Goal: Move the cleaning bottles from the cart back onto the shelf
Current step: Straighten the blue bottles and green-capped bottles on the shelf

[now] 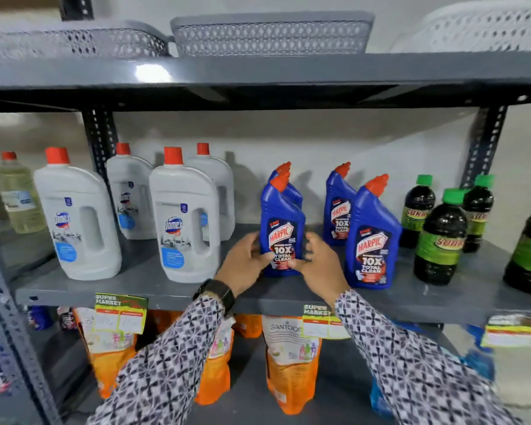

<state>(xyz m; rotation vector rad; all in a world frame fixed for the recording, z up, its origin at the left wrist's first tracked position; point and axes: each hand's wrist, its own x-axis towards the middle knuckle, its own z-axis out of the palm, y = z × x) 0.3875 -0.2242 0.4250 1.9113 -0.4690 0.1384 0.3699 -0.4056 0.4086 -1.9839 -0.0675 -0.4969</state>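
While both hands (246, 262) (318, 265) clasp one Harpic bottle (282, 231), another (373, 237) stands beside.

Head cam, close (facing shelf (172, 288)).

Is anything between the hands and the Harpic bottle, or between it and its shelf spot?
Nothing visible. The left hand and right hand already clasp the front Harpic bottle from both sides, and it stands on the middle shelf, directly ahead of another Harpic bottle.

Bottles in rows on the shelf (154, 283)
Domex bottles (184, 228) left, Harpic bottles (373, 240) centre with one more behind each, Sunny bottles (439, 240) right, pouches (292, 363) on the shelf below
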